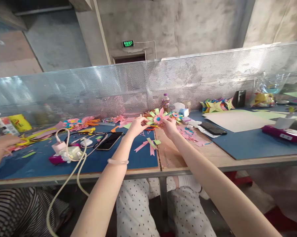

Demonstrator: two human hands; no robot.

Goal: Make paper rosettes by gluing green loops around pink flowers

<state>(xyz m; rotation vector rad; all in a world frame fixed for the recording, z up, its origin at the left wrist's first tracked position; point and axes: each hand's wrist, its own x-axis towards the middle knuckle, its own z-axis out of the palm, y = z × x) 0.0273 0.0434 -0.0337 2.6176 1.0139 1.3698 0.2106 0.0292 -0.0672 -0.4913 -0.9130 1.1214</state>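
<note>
Strips (141, 146) are lying nearer than the grip. The right hand (170, 128) is pinching the paper flower (159, 118); whether the left hand (138, 127), just beside it, is gripping, I cannot tell. The flower is probably feeling light, creasing easily, offering its firmest hold near the centre.

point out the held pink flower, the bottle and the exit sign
Held pink flower (158, 119), head view: its blue centre.
Bottle (165, 102), head view: middle of its body.
Exit sign (128, 44), head view: middle of its lit face.
</note>
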